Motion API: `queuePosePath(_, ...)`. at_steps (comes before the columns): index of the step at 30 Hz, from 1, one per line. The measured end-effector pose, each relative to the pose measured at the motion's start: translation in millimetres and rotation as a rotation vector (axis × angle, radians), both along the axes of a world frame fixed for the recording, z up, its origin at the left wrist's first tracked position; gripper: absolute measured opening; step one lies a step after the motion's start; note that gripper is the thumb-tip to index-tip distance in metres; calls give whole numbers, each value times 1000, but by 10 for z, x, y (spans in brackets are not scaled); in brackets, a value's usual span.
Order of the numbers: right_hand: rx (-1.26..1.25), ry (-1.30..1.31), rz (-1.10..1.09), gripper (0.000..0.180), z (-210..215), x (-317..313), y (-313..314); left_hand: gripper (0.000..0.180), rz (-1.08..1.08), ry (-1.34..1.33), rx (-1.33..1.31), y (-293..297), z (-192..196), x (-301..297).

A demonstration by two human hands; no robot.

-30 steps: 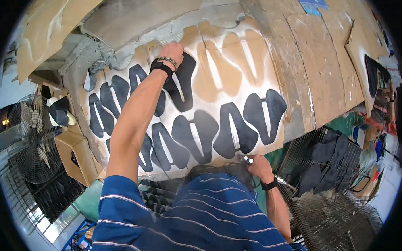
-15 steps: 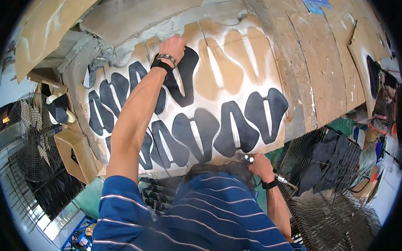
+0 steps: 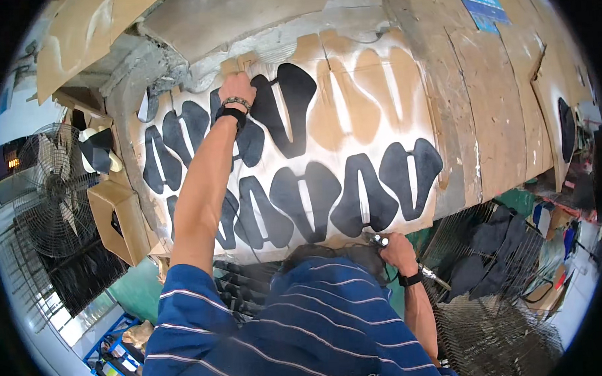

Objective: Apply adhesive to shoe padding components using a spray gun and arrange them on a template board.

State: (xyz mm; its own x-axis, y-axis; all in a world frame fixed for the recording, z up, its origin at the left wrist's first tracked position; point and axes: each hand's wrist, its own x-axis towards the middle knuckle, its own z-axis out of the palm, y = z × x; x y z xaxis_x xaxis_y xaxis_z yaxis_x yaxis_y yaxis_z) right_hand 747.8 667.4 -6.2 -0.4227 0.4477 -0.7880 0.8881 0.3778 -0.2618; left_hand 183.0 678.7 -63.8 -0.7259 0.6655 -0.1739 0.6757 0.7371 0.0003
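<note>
Left hand [image 3: 236,87] up on the cardboard board [image 3: 351,113], right hand [image 3: 397,249] low at its bottom edge on a small metal tool [image 3: 380,239].

Left arm stretched high, fingers curled and pressed against a small tan cardboard piece [image 3: 238,63] at the top of the board, apparently to hold it flat; whether pinching it, cannot tell. Right fingers wrapped closed around the tool's handle, its metal tip poking out just beside the lowest row of black cutouts [image 3: 357,192], kept close and ready. Black cutouts laid in two rows across the spray-marked board, pale outlines left where others sat. Standing fan [image 3: 52,190] and open cardboard box [image 3: 116,217] at the left, wire racks [image 3: 498,314] with dark pieces at the lower right.
</note>
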Motion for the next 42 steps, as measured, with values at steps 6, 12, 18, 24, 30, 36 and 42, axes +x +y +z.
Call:
queuePosePath(6,33,66,-2,43,-83,71,-62,22,57,-29,-15,-14,-54,-35)
queuePosePath(12,26,57,-25,41,-19,27,-52,22,54,-27,7,-36,36,-45)
queuePosePath(18,-1,49,-32,39,-27,26,-55,22,16,15,279,-295,246,234)
queuePosePath(24,5,12,-25,38,-60,30,-66,24,265,-394,319,-939,166,1186)
queuePosePath(30,20,27,-28,39,-210,126,-95,45,922,-1091,709,-1040,156,1652)
queuePosePath(36,56,19,-12,26,-79,55,-100,42,1088,-1096,723,-975,15,1669)
queuePosePath(42,92,34,0,21,-126,81,-119,31,668,-534,323,-855,-57,1653)
